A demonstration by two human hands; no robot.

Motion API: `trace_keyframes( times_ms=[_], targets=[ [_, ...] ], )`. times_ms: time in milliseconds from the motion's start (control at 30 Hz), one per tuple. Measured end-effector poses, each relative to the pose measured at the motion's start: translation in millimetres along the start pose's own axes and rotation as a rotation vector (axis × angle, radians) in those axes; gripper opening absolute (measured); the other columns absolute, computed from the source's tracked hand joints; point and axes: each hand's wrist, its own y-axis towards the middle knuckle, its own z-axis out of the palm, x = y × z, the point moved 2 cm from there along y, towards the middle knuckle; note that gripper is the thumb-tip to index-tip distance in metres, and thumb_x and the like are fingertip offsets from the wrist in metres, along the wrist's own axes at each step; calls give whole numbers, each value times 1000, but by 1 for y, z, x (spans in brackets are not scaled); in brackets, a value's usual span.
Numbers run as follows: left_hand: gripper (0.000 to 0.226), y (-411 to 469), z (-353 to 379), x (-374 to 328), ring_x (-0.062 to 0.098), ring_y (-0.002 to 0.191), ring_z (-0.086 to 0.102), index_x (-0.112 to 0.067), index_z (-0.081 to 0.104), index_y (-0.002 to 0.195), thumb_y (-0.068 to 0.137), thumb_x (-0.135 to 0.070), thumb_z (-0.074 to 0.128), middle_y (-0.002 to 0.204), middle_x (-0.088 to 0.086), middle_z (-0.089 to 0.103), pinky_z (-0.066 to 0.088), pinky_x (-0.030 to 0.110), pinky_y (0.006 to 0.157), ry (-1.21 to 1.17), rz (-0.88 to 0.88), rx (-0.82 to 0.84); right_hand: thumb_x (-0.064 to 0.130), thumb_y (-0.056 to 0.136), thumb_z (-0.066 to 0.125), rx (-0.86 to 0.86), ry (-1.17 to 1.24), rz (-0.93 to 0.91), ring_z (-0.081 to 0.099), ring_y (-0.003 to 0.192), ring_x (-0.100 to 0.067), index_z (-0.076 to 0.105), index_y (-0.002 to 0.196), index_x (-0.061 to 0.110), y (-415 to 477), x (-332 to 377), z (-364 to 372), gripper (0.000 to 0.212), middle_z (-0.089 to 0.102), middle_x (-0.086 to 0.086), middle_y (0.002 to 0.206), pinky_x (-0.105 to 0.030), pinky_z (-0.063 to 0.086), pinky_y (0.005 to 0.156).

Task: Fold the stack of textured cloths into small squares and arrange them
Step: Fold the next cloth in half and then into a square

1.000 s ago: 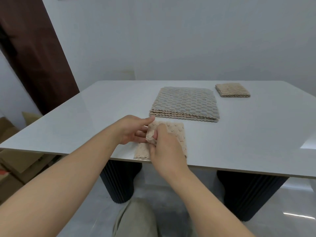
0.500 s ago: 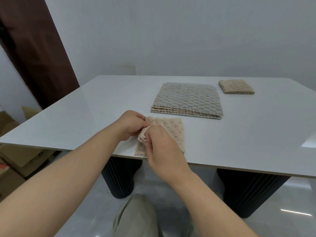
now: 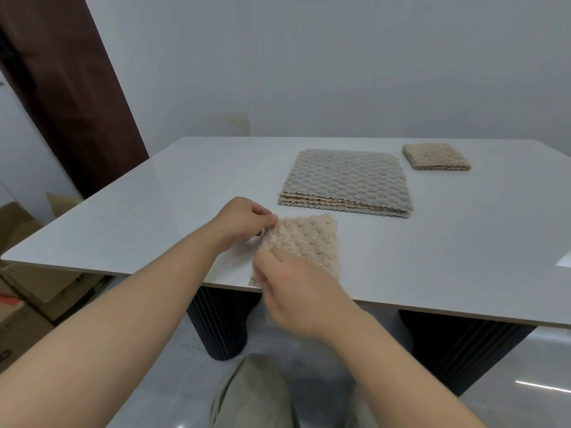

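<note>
1. One beige cloth (image 3: 304, 242) is lain at table (image 3: 154, 211) near edge, 6 o'clock.
2. Its left edge is pinched by left hand (image 3: 244, 222) & right hand (image 3: 296, 291), both closed.
3. One unfolded stack (image 3: 346, 182) at 12; one folded pile (image 3: 435, 156) at 1.

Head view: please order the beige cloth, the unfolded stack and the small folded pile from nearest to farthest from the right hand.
1. Beige cloth: under the right hand, at the near table edge.
2. Unfolded stack: mid-table, behind the cloth.
3. Small folded pile: far right.

Folded cloth (image 3: 304, 242) lay at table's (image 3: 154, 211) near edge; stack of cloths (image 3: 346, 182) behind it; small folded pile (image 3: 436, 156) far right, apart.
</note>
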Motion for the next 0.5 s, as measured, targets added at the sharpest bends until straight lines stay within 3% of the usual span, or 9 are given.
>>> trace_keyframes(
  times_ms=[67,167,233,300,333,433,500],
  targets=[
    [17,3,-1,-1,10,81,63,-18,81,94,92,-32,72,87,-6,74,52,27,75,55,17,12,15,90,52,-89,72,54,49,78,-20,38,93,27,5,-9,-18,19,46,7,91,-39,43,66],
    [22,2,2,-3,9,74,61,-17,80,93,95,-35,68,80,-9,71,47,26,67,183,52,44,16,89,51,-229,-31,332,52,98,-20,49,101,24,15,-48,-40,15,54,4,106,-39,46,81],
    [21,2,5,-5,10,83,65,-17,79,94,96,-34,68,90,-4,75,50,27,74,238,70,65,22,97,48,-194,-118,553,51,113,-23,56,119,18,18,-82,-47,24,56,-4,122,-40,47,90],
    [20,4,7,-6,9,80,65,-13,77,93,97,-30,67,91,0,76,48,26,72,260,78,88,39,103,45,-86,-84,691,50,122,-28,56,133,17,18,-109,-47,38,55,-10,130,-42,45,96],
    [21,5,8,-6,10,75,63,-11,77,92,97,-28,66,89,3,76,47,26,69,268,74,104,46,103,44,-18,-39,710,54,121,-27,57,134,19,18,-119,-46,43,59,-10,128,-41,47,97],
    [21,8,7,-9,17,78,60,-6,72,96,98,-24,63,88,5,72,47,30,73,304,43,169,53,101,47,98,95,628,65,90,-16,64,115,26,16,-132,-47,35,69,3,101,-35,53,81],
    [23,10,5,-11,17,80,56,-4,69,101,101,-24,58,92,5,69,45,32,76,330,24,216,56,98,52,136,173,579,64,86,-12,60,109,31,16,-133,-55,28,67,8,96,-32,52,77]
  ],
)
